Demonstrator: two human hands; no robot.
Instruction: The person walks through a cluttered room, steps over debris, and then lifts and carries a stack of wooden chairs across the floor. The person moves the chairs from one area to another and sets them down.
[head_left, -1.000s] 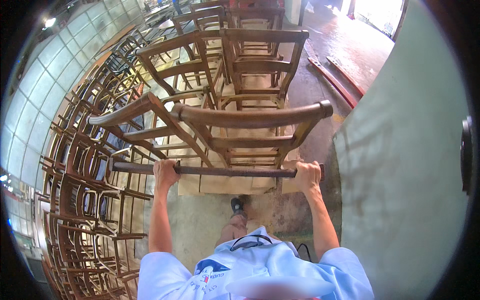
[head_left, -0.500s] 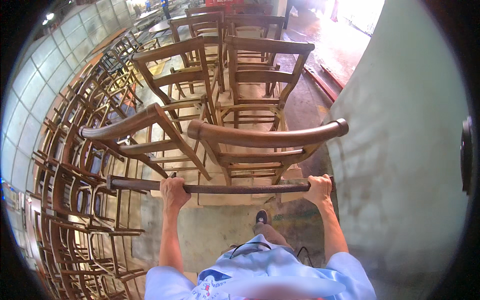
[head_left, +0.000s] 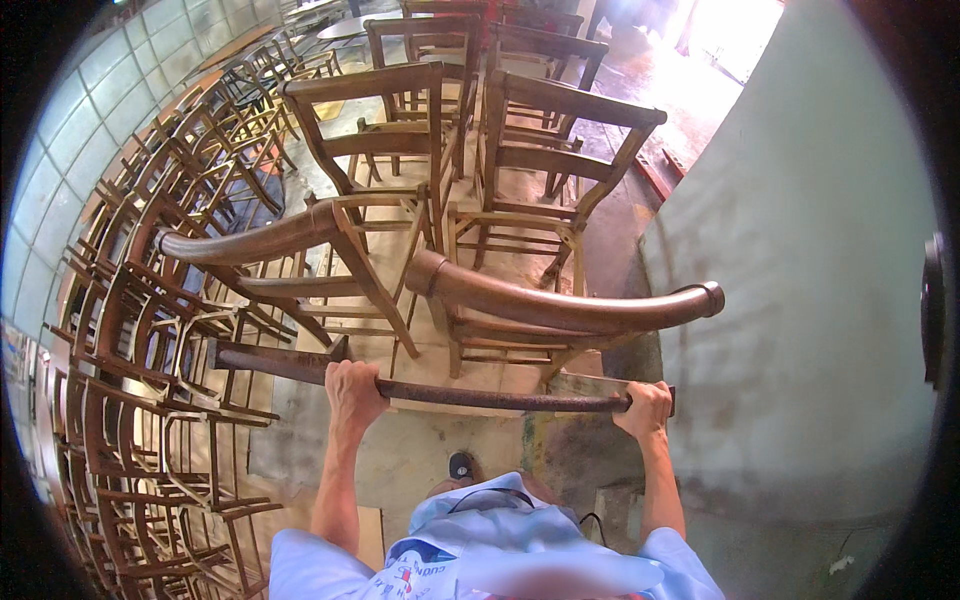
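Observation:
Both my hands are wrapped round a dark, rusty metal push handle [head_left: 500, 401] that runs crosswise in front of me. My left hand [head_left: 354, 398] grips it left of the middle, beside a small bracket. Close to the bar's right end, my right hand [head_left: 645, 408] is closed on it. Beyond the handle, wooden chairs stand in two rows on a light board platform [head_left: 430, 350]. Nearest are a left chair [head_left: 255, 240] and a right chair [head_left: 570, 306], their curved brown backrests toward me. The platform's wheels, if any, are hidden.
Stacked wooden chairs [head_left: 130, 400] line the left side, in front of a tiled wall [head_left: 90, 110]. A pale green wall [head_left: 790, 300] rises close on the right. Red-brown beams [head_left: 655, 175] lie on the floor ahead, near a bright opening.
The handle now slants, its right end nearer me. The loaded chairs have swung toward the right in view. My visible shoe appears farther left. Both hands keep their hold.

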